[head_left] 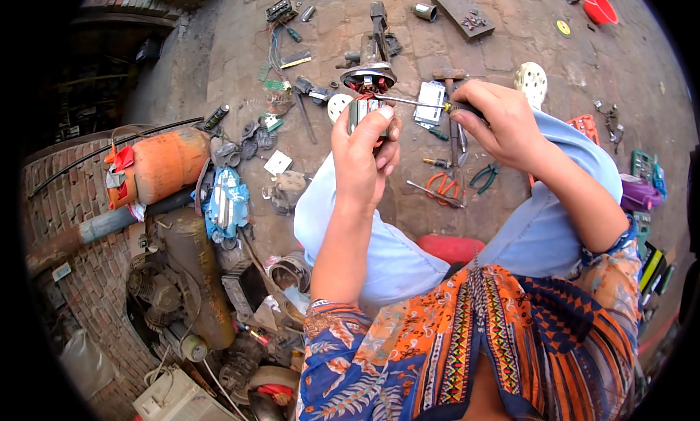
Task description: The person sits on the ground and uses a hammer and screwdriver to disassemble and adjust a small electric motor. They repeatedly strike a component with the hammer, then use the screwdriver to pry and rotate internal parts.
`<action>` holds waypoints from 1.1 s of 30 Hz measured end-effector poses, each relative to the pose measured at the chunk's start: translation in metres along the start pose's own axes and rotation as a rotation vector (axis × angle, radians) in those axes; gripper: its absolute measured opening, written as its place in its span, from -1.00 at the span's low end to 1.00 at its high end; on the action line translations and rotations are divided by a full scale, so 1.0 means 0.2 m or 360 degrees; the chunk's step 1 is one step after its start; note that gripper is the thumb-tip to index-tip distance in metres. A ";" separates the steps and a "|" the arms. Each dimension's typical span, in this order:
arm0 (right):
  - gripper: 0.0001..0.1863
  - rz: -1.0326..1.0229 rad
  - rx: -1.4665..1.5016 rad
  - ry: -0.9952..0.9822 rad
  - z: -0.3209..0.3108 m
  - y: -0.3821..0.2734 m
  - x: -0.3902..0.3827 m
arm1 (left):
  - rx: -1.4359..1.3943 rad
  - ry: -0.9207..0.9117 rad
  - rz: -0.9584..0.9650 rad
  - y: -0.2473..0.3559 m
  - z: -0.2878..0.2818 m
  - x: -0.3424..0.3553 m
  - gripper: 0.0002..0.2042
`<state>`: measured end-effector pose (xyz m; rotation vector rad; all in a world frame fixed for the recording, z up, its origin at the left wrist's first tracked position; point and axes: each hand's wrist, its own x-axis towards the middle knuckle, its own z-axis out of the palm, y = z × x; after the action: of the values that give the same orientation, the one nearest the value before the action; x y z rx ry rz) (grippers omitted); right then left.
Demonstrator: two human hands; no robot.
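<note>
My left hand [362, 162] is wrapped round a small metal motor part [357, 115] with red wires at its top, thumb along the upper side. My right hand [503, 122] is closed on the dark handle of a screwdriver [412, 102] with a yellow collar. The long shaft points left, and its tip reaches the wires at the top of the part. Just beyond stands a larger motor assembly [374, 53] with a round metal flange and red bits inside. Whether the held part joins that assembly, I cannot tell.
A hammer [448, 75], a white card pack [430, 102], orange-handled scissors [440, 190] and teal-handled pliers [483, 177] lie between my knees. Farther off are a dark metal block [467, 18] and a red bowl [600, 8]. At left lies an orange gas cylinder [171, 162].
</note>
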<state>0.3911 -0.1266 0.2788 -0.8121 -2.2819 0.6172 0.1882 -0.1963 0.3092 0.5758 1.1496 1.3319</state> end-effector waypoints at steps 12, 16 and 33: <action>-0.76 -0.0135 -0.0116 -0.0032 -0.02 0.07 0.03 | 0.0129 -0.0147 -0.0228 0.02 -0.02 -0.01 -0.77; -0.78 -0.0006 0.0227 -0.0164 -0.05 0.08 0.04 | 0.0187 -0.0152 -0.0203 0.03 -0.03 -0.01 -0.76; -0.77 0.0020 0.0140 -0.0212 -0.08 0.10 0.03 | 0.0304 -0.0131 -0.0182 0.03 -0.02 -0.02 -0.80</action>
<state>0.4065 -0.1055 0.2793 -0.7634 -2.3521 0.7933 0.1826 -0.1998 0.3142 0.6864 1.2312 1.0988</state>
